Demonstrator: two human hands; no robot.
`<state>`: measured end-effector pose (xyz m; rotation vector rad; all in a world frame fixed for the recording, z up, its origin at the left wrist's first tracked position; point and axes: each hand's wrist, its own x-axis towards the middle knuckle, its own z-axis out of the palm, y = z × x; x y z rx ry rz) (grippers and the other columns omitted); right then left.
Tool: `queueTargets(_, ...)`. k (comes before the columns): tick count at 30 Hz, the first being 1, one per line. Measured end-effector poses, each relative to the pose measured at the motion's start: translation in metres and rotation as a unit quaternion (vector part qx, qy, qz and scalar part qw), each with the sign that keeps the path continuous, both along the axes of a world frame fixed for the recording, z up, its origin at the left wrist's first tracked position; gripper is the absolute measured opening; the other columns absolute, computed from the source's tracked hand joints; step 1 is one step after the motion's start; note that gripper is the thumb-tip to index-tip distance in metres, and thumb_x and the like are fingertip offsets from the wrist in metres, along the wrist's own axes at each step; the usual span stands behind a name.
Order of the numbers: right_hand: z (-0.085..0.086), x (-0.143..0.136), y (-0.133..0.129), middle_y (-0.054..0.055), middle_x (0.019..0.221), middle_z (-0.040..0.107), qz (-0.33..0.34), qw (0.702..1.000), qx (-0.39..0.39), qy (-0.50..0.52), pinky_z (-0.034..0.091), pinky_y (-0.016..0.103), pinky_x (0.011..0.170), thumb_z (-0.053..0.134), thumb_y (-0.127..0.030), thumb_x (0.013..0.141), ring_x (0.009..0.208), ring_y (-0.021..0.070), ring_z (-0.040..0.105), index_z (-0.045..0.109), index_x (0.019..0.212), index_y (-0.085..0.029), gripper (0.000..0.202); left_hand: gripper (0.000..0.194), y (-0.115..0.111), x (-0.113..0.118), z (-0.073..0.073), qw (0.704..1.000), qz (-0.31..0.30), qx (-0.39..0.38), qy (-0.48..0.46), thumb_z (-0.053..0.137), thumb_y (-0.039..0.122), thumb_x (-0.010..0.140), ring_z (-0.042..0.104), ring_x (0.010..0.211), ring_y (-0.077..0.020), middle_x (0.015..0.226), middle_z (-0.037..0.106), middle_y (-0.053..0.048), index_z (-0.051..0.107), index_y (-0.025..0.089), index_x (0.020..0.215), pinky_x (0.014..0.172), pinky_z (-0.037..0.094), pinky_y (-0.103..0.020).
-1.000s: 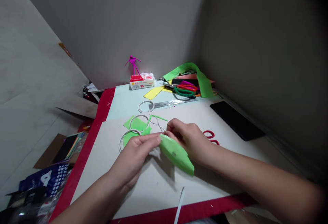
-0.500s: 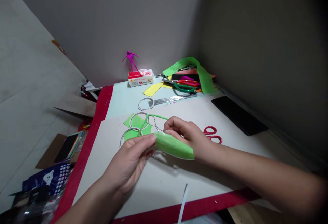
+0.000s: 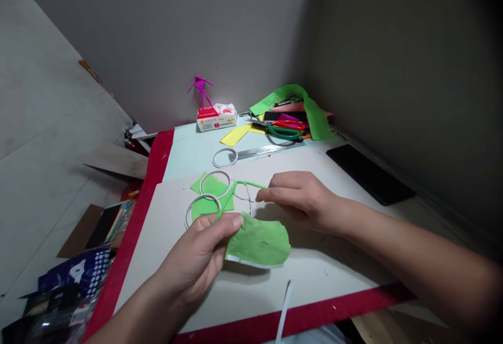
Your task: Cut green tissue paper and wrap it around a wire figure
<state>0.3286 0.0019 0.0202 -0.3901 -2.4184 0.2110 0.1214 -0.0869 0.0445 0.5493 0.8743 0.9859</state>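
My left hand is closed, its thumb pressing on a strip of green crepe paper with a white lower edge. A twisted wire figure, partly wrapped in green, rises above that hand; one green-wrapped limb runs down to its fingers. My right hand pinches the right side of the wire figure, with fingertips beside the bare twisted wire. Under the figure, to the left, green paper pieces lie on the board with two white rings on top.
A purple wire figure stands by a small box at the back. Scissors with green handles lie among coloured paper. Thin wires, another ring and a black phone-like slab rest on the table. Walls stand behind and right.
My right hand has left the green paper and moved up and right to the wire. The paper now hangs flatter from my left hand. The red scissor handles are hidden.
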Motion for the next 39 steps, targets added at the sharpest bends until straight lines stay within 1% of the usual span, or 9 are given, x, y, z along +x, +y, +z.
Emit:
queueTargets(4, 0.000, -0.003, -0.005, 0.003, 0.069, 0.057, 0.003, 1.000, 0.027, 0.004, 0.035, 0.027, 0.059, 0.041, -0.009, 0.089, 0.063, 0.0139, 0.049, 0.062, 0.106, -0.016, 0.028, 0.013, -0.001, 0.001, -0.001, 1.000, -0.016, -0.003, 0.001, 0.064, 0.015, 0.082, 0.056, 0.066, -0.0095, 0.066, 0.062, -0.001, 0.070, 0.012, 0.072, 0.071, 0.048, -0.021)
queueTargets(9, 0.005, -0.012, -0.024, 0.004, 0.084, 0.064, 0.027, 0.968, -0.241, 0.064, 0.044, 0.023, 0.067, 0.049, -0.018, 0.092, 0.074, 0.0114, 0.058, 0.057, 0.101, -0.017, 0.012, 0.009, -0.003, -0.001, 0.000, 1.000, -0.004, 0.015, 0.006, 0.067, 0.017, 0.082, 0.059, 0.071, -0.0099, 0.074, 0.067, -0.001, 0.072, 0.014, 0.075, 0.071, 0.048, -0.019)
queueTargets(17, 0.000, -0.023, -0.030, -0.001, 0.073, 0.064, 0.016, 0.808, -0.567, 0.159, 0.048, 0.026, 0.063, 0.052, -0.033, 0.093, 0.067, 0.0126, 0.061, 0.038, 0.094, -0.022, 0.018, 0.010, -0.002, 0.000, -0.001, 0.999, -0.021, 0.027, 0.026, 0.066, 0.018, 0.082, 0.062, 0.071, -0.0127, 0.070, 0.069, -0.003, 0.075, 0.015, 0.080, 0.074, 0.048, -0.023)
queueTargets(21, -0.003, -0.027, -0.025, -0.001, 0.073, 0.065, 0.045, 0.709, -0.676, 0.195, 0.049, 0.027, 0.058, 0.060, -0.037, 0.088, 0.064, 0.0135, 0.062, 0.043, 0.108, -0.021, 0.031, 0.007, 0.000, 0.003, -0.001, 0.998, -0.028, 0.044, 0.038, 0.071, 0.020, 0.078, 0.061, 0.070, -0.0137, 0.066, 0.067, -0.003, 0.076, 0.016, 0.078, 0.076, 0.047, -0.025)
queueTargets(23, -0.003, -0.028, -0.023, 0.001, 0.072, 0.065, 0.046, 0.687, -0.698, 0.198, 0.049, 0.025, 0.059, 0.066, -0.036, 0.083, 0.062, 0.0124, 0.061, 0.052, 0.103, -0.017, 0.031, 0.007, 0.000, 0.004, -0.001, 0.997, -0.027, 0.050, 0.047, 0.072, 0.021, 0.077, 0.059, 0.069, -0.0128, 0.066, 0.066, -0.002, 0.075, 0.015, 0.075, 0.077, 0.047, -0.025)
queueTargets(28, -0.003, -0.027, -0.021, 0.000, 0.067, 0.063, 0.009, 0.697, -0.680, 0.226, 0.046, 0.023, 0.061, 0.071, -0.032, 0.078, 0.059, 0.0087, 0.056, 0.063, 0.093, -0.013, 0.025, 0.016, -0.004, 0.001, -0.007, 0.996, -0.015, 0.035, 0.083, 0.075, 0.025, 0.075, 0.052, 0.063, -0.0089, 0.064, 0.060, 0.001, 0.069, 0.014, 0.065, 0.065, 0.042, -0.020)
queueTargets(33, 0.001, -0.024, -0.021, -0.005, 0.059, 0.053, 0.009, 0.741, -0.643, 0.193, 0.038, 0.020, 0.053, 0.064, -0.031, 0.083, 0.055, 0.0066, 0.047, 0.063, 0.093, -0.014, 0.020, 0.018, -0.005, 0.001, -0.009, 0.996, -0.016, 0.036, 0.086, 0.078, 0.028, 0.073, 0.051, 0.061, -0.0073, 0.063, 0.060, 0.001, 0.069, 0.014, 0.066, 0.061, 0.041, -0.017)
queueTargets(36, 0.003, -0.021, -0.020, -0.004, 0.061, 0.055, -0.013, 0.792, -0.586, 0.173, 0.035, 0.019, 0.050, 0.062, -0.032, 0.085, 0.054, 0.0066, 0.046, 0.065, 0.096, -0.015, 0.020, 0.015, -0.004, 0.001, -0.008, 0.996, -0.022, 0.034, 0.076, 0.078, 0.028, 0.072, 0.054, 0.063, -0.0077, 0.066, 0.064, 0.000, 0.073, 0.014, 0.070, 0.063, 0.042, -0.017)
queueTargets(39, 0.007, -0.013, -0.015, 0.004, 0.083, 0.069, -0.024, 0.874, -0.463, 0.148, 0.046, 0.023, 0.065, 0.061, -0.027, 0.086, 0.073, 0.0118, 0.060, 0.069, 0.096, -0.014, 0.018, 0.016, -0.005, 0.001, -0.006, 0.997, -0.038, 0.026, 0.057, 0.080, 0.028, 0.070, 0.057, 0.062, -0.0083, 0.066, 0.066, -0.001, 0.074, 0.014, 0.070, 0.061, 0.044, -0.018)
